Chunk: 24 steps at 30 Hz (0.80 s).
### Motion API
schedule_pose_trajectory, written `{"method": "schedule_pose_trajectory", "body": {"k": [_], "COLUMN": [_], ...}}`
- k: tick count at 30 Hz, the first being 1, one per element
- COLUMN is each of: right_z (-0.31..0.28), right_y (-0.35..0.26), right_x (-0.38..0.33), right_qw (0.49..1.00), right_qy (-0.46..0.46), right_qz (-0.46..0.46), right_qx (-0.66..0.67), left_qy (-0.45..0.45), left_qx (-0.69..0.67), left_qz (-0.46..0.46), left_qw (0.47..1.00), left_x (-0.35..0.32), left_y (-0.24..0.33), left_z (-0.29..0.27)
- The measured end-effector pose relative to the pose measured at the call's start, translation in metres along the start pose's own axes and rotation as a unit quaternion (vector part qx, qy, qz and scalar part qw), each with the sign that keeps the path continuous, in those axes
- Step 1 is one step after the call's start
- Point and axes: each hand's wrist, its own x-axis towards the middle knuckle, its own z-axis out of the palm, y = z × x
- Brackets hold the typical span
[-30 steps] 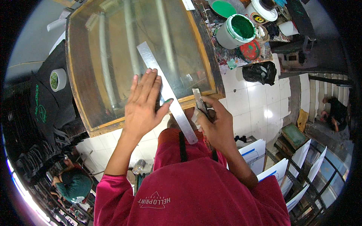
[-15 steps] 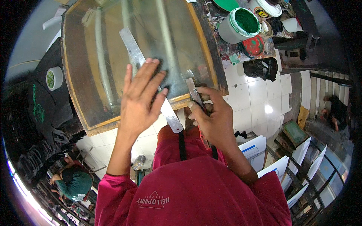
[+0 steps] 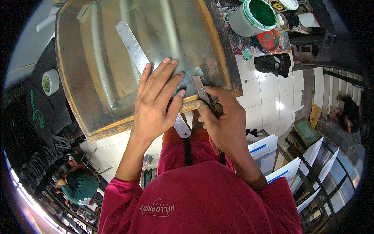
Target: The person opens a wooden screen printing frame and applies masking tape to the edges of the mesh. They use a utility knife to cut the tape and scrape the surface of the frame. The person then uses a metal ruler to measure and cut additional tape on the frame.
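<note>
My left hand (image 3: 156, 99) lies with fingers spread across a long steel ruler (image 3: 132, 45). The ruler rests slantwise on a glass-topped table (image 3: 128, 78), its near end sticking out past the wooden edge toward me. Beside it, my right hand (image 3: 224, 117) is closed around a cutter knife (image 3: 200, 87) with a grey metal front and a red part showing below the fingers. The knife's front end points away from me, over the glass near the table's right corner. A small shiny clear piece (image 3: 195, 71) lies at its tip; what it is I cannot make out.
Right of the table stand a bucket of green ink (image 3: 261, 15), a red lid (image 3: 268, 39) and a black plastic bag (image 3: 272, 64). A tape roll (image 3: 51, 82) sits on dark cloth at left. White boards (image 3: 263, 154) stand in a rack at lower right. Other people work farther off.
My left hand has slid along the ruler toward me and a little right. The right hand still grips the knife, slightly higher in view. The whole view has shifted a little.
</note>
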Motion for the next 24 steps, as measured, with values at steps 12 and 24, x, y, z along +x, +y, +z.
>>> {"method": "schedule_pose_trajectory", "body": {"k": [12,24], "right_z": [0.0018,0.0011], "right_y": [0.0011,-0.0023], "right_x": [0.0032,0.0044], "right_qw": [0.999,1.0], "right_qy": [0.013,0.003], "right_qz": [-0.034,-0.016], "right_qx": [-0.015,-0.017], "left_qy": [0.01,0.006], "left_qx": [0.009,0.0], "left_qz": [0.006,0.003], "left_qw": [1.0,1.0], "left_x": [-0.0001,-0.0058], "left_y": [-0.0031,0.0014], "left_z": [0.0045,0.0054]}}
